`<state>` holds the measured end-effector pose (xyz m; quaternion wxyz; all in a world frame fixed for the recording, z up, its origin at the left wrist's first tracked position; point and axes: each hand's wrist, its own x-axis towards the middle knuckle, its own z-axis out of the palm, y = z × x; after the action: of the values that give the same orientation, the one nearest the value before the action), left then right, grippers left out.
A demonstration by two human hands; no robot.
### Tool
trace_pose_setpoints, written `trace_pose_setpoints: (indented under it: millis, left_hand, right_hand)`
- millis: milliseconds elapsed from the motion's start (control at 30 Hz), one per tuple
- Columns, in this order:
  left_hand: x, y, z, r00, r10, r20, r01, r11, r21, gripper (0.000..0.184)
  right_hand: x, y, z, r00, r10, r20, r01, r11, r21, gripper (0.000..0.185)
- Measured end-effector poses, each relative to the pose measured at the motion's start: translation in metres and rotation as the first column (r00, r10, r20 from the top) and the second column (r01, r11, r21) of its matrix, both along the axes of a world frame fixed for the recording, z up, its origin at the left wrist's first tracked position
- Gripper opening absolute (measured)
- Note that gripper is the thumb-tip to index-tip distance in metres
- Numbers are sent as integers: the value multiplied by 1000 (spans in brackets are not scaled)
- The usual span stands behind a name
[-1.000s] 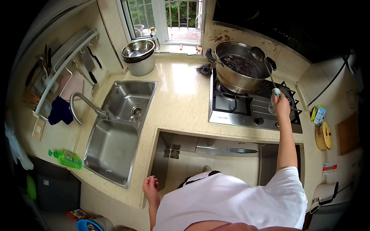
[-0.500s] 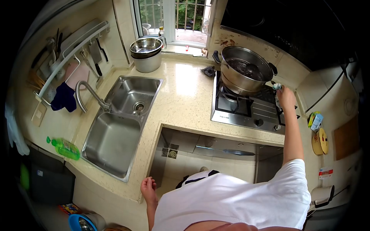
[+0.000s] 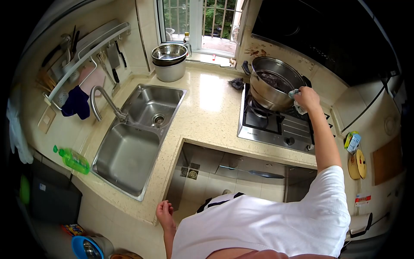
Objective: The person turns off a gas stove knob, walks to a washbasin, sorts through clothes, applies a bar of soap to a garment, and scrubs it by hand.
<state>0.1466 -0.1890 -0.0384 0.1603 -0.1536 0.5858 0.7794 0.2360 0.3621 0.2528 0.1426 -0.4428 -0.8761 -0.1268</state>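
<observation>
Pot (image 3: pixel 266 96) on the stove (image 3: pixel 264 132), over the left burner, with dark contents (image 3: pixel 272 79). From the left: green bottle (image 3: pixel 74 161), then double sink (image 3: pixel 129 159), set into the bench (image 3: pixel 209 116). Left hand (image 3: pixel 165 212) near the bench edge, fingers loosely curled, half open, holding nothing visible. Stacked bowls (image 3: pixel 169 55) near the window (image 3: pixel 196 39). Right hand (image 3: pixel 308 98) beside the pot's right rim, closed around a bluish-white bundle (image 3: pixel 295 93), partly hidden.

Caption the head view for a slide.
Right hand gripping a pale wrap by the steel pot on the gas stove; left hand curled.
</observation>
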Motion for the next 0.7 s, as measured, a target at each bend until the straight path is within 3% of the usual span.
trace_pose_setpoints:
  millis: [267,400,467,700]
  left_hand:
    - [6,0,-2,1000,19,24,-19,1000,8,7]
    - [4,3,-3,1000,5,-5,-5,1000,4,7]
    - [4,4,-1,1000,-12,-7,12,1000,-8,7]
    - [3,2,-4,999,-34,5,34,999,-20,7]
  right_hand:
    - [2,-4,9,993,51,-107,-69,982,-173,29]
    - [7,-1,1,986,90,-139,-107,987,-121,27]
    - [8,7,-7,988,84,-133,-86,996,-7,26]
    - [8,10,-11,967,101,-236,-117,992,-55,28]
